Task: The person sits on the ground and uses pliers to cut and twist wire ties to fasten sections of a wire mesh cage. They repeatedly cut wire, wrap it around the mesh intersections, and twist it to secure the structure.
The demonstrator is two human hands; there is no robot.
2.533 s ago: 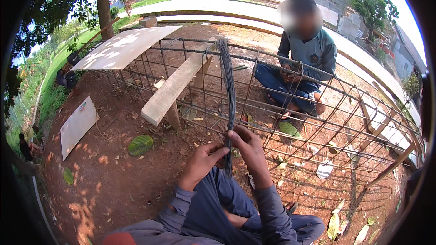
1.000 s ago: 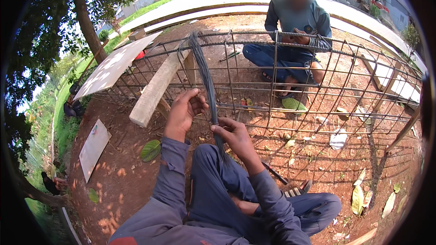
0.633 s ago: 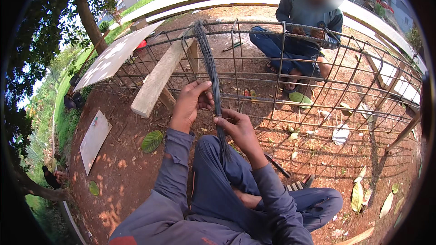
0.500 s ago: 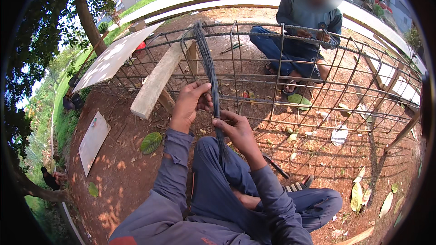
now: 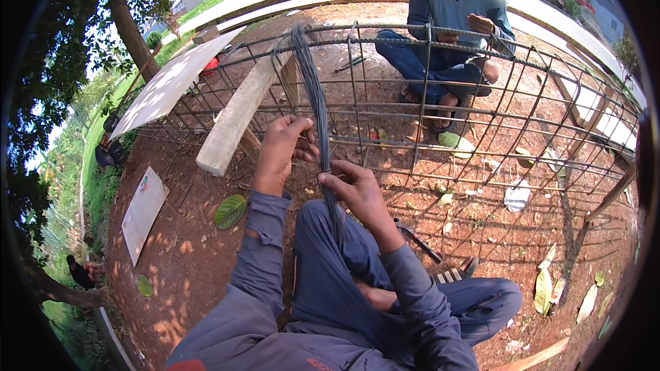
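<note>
Wire bundle (image 5: 313,89) pinched by right hand (image 5: 357,189); left hand (image 5: 282,148) fingers curled beside it, grip unclear tbh. Loose strands could slip and snag the steel cage (image 5: 481,124).

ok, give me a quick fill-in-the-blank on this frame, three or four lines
1. Both hands grip a bundle of thin dark ____.
2. The left hand holds the bundle ____ than the right hand.
3. The steel cage stands on bare red ____.
4. A wooden plank rests against the cage on the person's ____ side.

Missing words: wire; higher; soil; left
</note>
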